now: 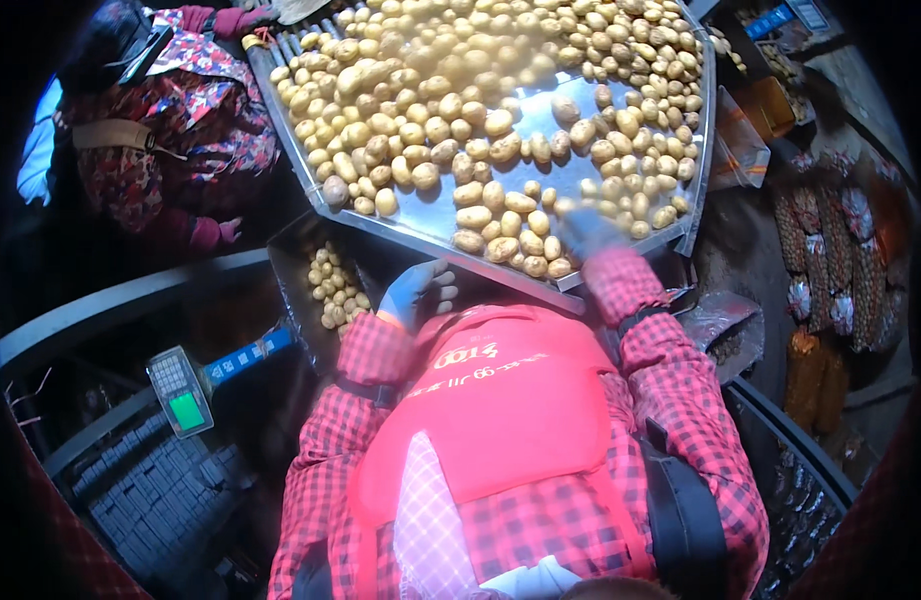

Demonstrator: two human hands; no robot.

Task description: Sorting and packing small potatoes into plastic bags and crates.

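Observation:
Before me a metal sorting table (400, 229) carries a heap of potatoes (430, 105), with a small cluster (505, 225) near its front edge. My right hand (591, 231), in a grey-blue glove, is over the table beside that cluster. It is blurred, and whether a potato is in its fingers is hidden. My left hand (415, 291), gloved alike, hovers just outside the front edge with its fingers bent and apart. I see nothing in it. Below and left of it, more potatoes (336, 289) lie in a dark bin (288, 262).
Another person (175, 135) stands at the table's left side. A scale display (181, 394) with a green screen stands at left, near a curved rail (137, 296). Filled net bags (835, 262) lie on the floor at right. A plastic bag (723, 330) hangs near my right arm.

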